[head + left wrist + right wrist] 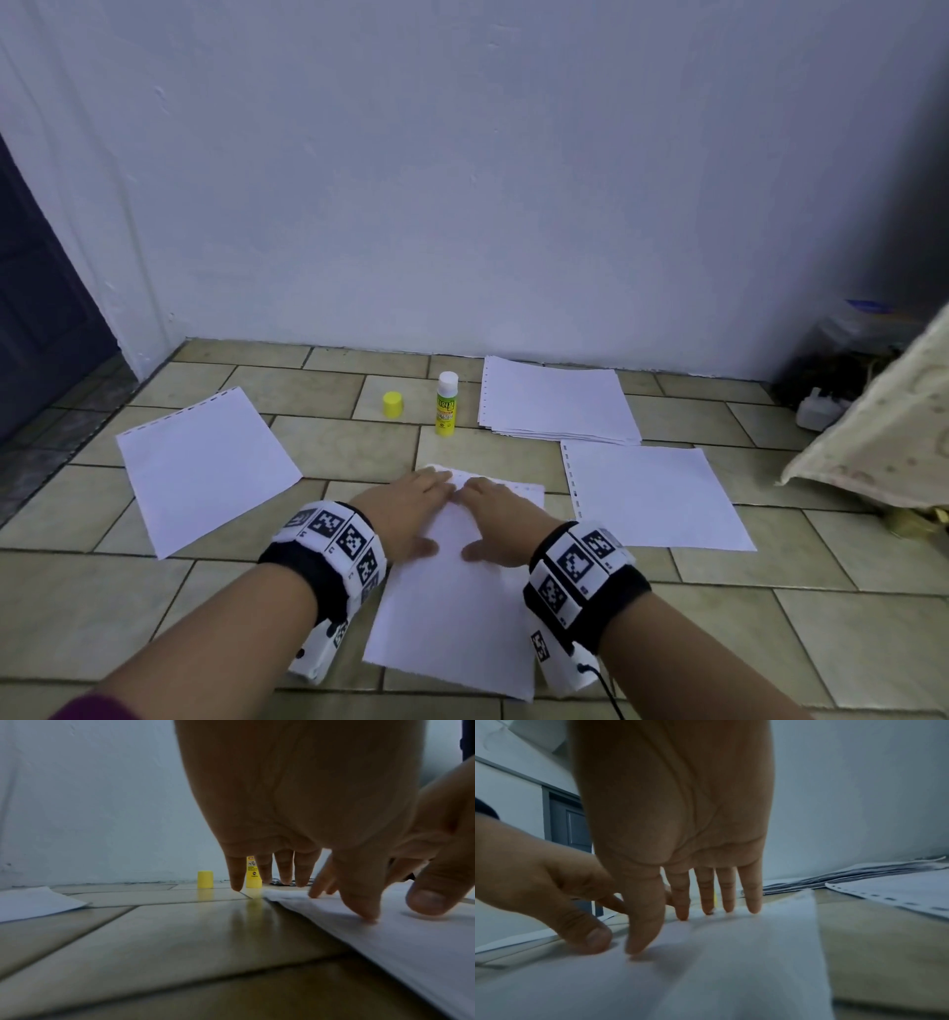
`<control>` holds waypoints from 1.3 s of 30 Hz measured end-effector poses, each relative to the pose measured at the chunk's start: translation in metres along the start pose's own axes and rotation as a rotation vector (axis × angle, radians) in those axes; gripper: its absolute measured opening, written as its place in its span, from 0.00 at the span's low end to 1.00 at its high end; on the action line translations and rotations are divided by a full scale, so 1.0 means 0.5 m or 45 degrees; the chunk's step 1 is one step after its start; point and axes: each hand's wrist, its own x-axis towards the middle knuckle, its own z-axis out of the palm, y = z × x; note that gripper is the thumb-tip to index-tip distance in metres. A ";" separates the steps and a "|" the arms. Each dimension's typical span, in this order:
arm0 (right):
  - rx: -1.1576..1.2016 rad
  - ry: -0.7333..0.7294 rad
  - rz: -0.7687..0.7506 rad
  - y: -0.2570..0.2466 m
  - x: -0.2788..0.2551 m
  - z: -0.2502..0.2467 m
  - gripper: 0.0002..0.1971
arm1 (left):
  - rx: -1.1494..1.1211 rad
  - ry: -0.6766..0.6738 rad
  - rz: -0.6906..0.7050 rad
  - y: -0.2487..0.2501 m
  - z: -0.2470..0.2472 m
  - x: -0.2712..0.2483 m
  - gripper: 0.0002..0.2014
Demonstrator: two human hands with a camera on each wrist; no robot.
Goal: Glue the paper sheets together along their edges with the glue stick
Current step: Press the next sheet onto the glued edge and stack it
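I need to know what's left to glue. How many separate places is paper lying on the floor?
4: sheets under both hands, single sheet at left, single sheet at right, a stack by the wall. Stack's count unclear.

The left hand [295,801] fills the upper middle, its straight fingers [235,874] reaching down to the far edge of the white paper sheets [398,939] that lie across the right of the tiled floor [159,943], while the right hand [437,845] comes in from the right with its thumb on the same paper. Beyond the fingers, near the white wall [90,801], a yellow cap [205,879] stands upright just left of the yellow glue stick [253,874], which is partly hidden. Another white sheet [33,902] lies at the far left.
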 end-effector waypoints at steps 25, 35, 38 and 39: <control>-0.210 0.010 0.064 0.028 -0.053 0.023 0.39 | 0.286 -0.221 -0.432 0.026 -0.043 -0.030 0.19; -0.045 -0.072 0.218 0.103 -0.050 -0.005 0.53 | 0.075 -0.290 -0.275 -0.079 0.017 -0.034 0.47; -0.014 -0.091 0.277 0.116 -0.049 -0.002 0.63 | 0.022 -0.332 -0.296 -0.082 0.025 -0.031 0.52; 0.004 -0.070 0.284 0.116 -0.047 -0.002 0.63 | 0.008 -0.333 -0.305 -0.082 0.026 -0.030 0.52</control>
